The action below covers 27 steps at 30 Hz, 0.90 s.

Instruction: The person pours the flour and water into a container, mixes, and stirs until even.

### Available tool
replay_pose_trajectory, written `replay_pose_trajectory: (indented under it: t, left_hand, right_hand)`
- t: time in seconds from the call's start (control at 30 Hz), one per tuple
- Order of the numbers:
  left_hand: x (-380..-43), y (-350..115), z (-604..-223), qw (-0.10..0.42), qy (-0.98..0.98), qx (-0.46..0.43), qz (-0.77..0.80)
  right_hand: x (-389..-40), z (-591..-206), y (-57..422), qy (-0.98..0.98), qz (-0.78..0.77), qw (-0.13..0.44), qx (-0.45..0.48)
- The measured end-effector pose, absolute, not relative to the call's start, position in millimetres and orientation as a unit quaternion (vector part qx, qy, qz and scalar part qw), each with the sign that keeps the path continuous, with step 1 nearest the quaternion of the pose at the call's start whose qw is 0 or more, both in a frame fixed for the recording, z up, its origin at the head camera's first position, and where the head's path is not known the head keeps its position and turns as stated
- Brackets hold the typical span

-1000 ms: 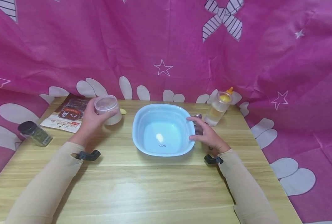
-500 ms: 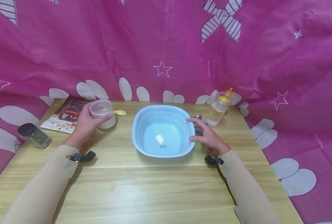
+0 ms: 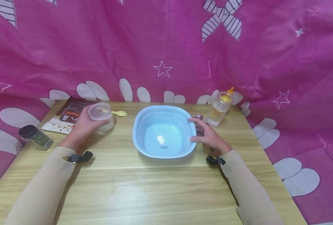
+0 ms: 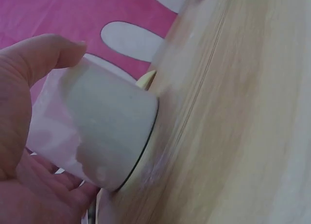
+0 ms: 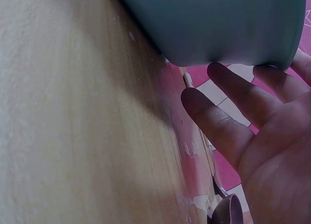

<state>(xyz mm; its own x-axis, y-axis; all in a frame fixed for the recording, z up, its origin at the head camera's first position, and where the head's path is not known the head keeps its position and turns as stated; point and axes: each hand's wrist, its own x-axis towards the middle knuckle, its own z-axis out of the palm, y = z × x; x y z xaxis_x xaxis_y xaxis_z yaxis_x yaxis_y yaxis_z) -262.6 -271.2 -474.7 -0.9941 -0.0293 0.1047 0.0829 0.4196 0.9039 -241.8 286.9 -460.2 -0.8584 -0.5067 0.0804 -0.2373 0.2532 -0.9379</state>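
My left hand point(image 3: 83, 123) grips a clear plastic jar point(image 4: 107, 117), with thumb and fingers on opposite sides. The jar stands upright, partly filled with something pale, its base at the tabletop. A pale yellow spoon point(image 3: 121, 113) lies behind it, its handle running behind the jar. In the middle of the table sits a light blue basin point(image 3: 164, 153). My right hand point(image 3: 209, 137) holds its right rim, thumb and index finger over the edge. In the right wrist view the other fingers point(image 5: 238, 90) reach along the basin's outer wall.
Left of the jar lie a brown and white packet point(image 3: 58, 125) and a black-lidded jar of green flakes point(image 3: 40, 139). A clear bottle point(image 3: 215, 114) with a yellow-orange top stands back right. Shiny metal spoons point(image 3: 199, 117) lie partly hidden behind my right hand. A pink curtain point(image 3: 127, 47) hangs behind.
My left hand has moved the jar left and toward me, down to the table, and more of the yellow spoon shows. My right hand and the basin have stayed put.
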Motion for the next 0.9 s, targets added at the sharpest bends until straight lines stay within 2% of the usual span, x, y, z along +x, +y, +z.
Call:
replay_pose_trajectory:
  t: [0.4, 0.9]
  left_hand:
    - [-262.0, -272.3, -459.9, 0.058, -0.839, -0.018, -0.541]
    - [-254.1, -257.8, -431.9, 0.145, -0.811, -0.025, -0.566]
  right_hand:
    - [-241.5, -460.9, 286.8, 0.776, -0.573, 0.126, -0.233]
    - [-240.5, -458.6, 285.5, 0.782, -0.567, 0.127, -0.227]
